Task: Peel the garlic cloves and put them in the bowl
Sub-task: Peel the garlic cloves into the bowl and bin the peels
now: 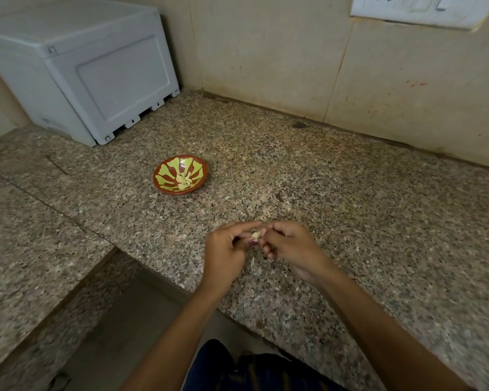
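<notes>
Granite desk (308,176): carries one bowl; scraps of skin lie by the hands.
Clove (255,235): one, pale, pinched between both hands above the desk's near edge, likely so skin falls clear of the bowl.
Left hand (226,249): fingers curled, steadying the clove.
Right hand (287,246): fingers curled, picking at the skin.
Bowl (164,172): red and yellow, well apart, holding several peeled cloves; exact count unclear.

I see open granite counter (336,193) between my hands and bowl (180,175), white plastic box (91,77) blocking far-left corner, tiled wall (350,66) closing the back, counter edge dropping near left.
</notes>
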